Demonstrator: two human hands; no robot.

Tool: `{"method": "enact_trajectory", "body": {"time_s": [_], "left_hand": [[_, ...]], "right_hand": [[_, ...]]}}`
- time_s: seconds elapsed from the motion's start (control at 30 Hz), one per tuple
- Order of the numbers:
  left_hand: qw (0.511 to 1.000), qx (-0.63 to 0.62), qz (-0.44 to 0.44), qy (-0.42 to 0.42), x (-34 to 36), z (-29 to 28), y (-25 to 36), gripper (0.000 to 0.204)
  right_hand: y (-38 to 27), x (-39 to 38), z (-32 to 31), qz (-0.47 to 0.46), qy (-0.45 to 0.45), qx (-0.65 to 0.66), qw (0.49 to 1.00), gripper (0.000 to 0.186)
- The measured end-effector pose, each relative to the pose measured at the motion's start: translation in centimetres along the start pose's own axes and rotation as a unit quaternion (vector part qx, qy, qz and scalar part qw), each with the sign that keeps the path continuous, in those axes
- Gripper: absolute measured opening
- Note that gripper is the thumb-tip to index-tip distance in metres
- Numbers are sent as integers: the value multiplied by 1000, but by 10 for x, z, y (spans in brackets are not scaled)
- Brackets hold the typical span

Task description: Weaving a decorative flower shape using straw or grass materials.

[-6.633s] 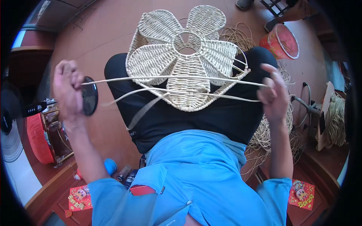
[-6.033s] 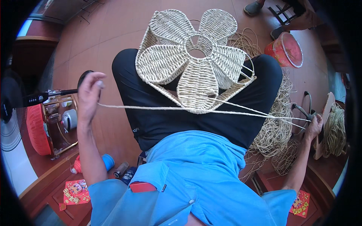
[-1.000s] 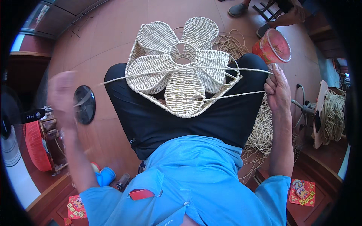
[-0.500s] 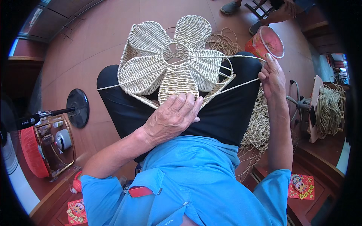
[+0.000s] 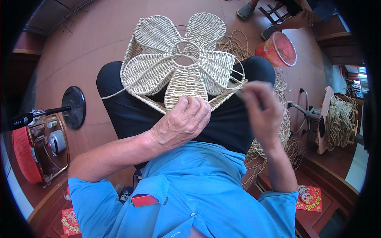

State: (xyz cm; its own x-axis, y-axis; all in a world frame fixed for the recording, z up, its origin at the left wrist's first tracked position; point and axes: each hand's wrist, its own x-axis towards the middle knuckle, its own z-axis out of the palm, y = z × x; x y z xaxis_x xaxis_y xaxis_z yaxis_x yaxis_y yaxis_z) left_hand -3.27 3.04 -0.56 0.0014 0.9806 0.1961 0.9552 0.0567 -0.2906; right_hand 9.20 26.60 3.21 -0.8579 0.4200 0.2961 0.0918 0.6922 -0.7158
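A pale flower-shaped piece woven from twisted cord (image 5: 185, 84), with several petals around a round centre hole, rests across my lap. My left hand (image 5: 181, 122) is closed over the rim at the tip of the nearest petal; its fingertips are partly hidden. A loose strand of cord (image 5: 114, 95) lies over the left petal, and its end sticks out past the left edge. My right hand (image 5: 264, 113), smeared by motion, is beside the right corner of the frame. Whether the cord is between its fingers cannot be made out.
Heaps of loose cord (image 5: 257, 152) lie on the floor to the right and behind the weave. A red bucket (image 5: 274, 50) stands beyond my right knee. At far right hangs a cord bundle (image 5: 340, 125); a round black base (image 5: 74, 107) is at left. Another person's foot (image 5: 245, 11) shows at the top.
My right hand has come in leftward and down toward the weave. The strand that was stretched taut out to it now curves slack over the petals. My left hand has kept its place.
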Motion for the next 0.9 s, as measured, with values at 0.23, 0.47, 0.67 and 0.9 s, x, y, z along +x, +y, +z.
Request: {"method": "enact_trajectory", "body": {"time_s": [0.23, 0.47, 0.67, 0.9], "left_hand": [[1000, -12, -15, 18, -1, -2, 0, 45], [998, -45, -43, 22, 0, 0, -1, 45], [996, -54, -57, 39, -3, 6, 2, 49], [995, -61, -70, 39, -5, 6, 4, 48]], "right_hand": [[-52, -37, -3, -262, 37, -146, 953, 30], [-22, -57, 35, -160, -123, -54, 978, 42], [-12, -43, 41, -95, -135, -40, 985, 46], [-15, -20, 37, 67, -254, -2, 965, 60]]}}
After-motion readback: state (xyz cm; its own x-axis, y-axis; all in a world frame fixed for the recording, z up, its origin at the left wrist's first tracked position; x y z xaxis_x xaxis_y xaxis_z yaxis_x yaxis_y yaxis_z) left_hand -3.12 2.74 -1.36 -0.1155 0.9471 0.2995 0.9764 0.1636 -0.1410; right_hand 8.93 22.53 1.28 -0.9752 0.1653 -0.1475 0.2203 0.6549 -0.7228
